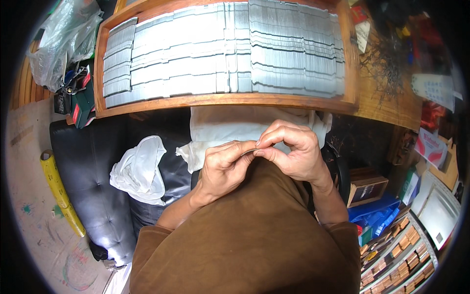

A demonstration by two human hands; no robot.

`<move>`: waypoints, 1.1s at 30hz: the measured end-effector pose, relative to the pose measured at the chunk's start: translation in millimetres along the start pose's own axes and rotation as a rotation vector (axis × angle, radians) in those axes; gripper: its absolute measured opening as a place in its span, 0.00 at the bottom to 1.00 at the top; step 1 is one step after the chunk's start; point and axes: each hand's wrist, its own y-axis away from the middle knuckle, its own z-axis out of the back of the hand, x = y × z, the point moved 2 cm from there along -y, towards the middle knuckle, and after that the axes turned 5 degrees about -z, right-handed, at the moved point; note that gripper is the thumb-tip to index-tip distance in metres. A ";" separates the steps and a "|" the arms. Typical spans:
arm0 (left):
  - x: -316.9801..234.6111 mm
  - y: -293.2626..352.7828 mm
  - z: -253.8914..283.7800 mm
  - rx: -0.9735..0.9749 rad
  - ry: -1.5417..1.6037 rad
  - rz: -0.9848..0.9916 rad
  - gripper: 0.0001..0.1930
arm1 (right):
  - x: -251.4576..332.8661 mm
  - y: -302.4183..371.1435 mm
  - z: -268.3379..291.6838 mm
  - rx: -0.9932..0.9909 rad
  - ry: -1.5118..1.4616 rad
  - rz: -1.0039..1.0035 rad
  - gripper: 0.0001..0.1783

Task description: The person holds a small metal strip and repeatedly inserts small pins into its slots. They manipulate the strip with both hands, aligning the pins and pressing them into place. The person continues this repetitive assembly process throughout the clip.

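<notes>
My left hand (223,166) and my right hand (295,153) meet in front of my chest, fingertips almost touching. Between them they pinch a small thin piece (248,152), only a narrow edge of which shows. My fingers hide the rest, so its exact kind is unclear. Beyond my hands stands a wooden tray (227,101) packed with rows of thin silvery metal plates (181,54). A pale cloth (215,125) hangs below the tray's near edge, just behind my hands.
On the black padded seat (93,181) at left lies a crumpled white cloth (140,169). A yellow roll (61,191) lies beyond it. Clear plastic bags (68,44) sit far left. Dark wiry bits (384,66) lie on the wooden table at right, above a wooden box (367,190).
</notes>
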 end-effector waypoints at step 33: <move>-2.5 -1.5 0.3 0.004 -0.008 0.019 0.12 | -1.1 0.4 -0.8 -0.008 -0.003 0.001 0.08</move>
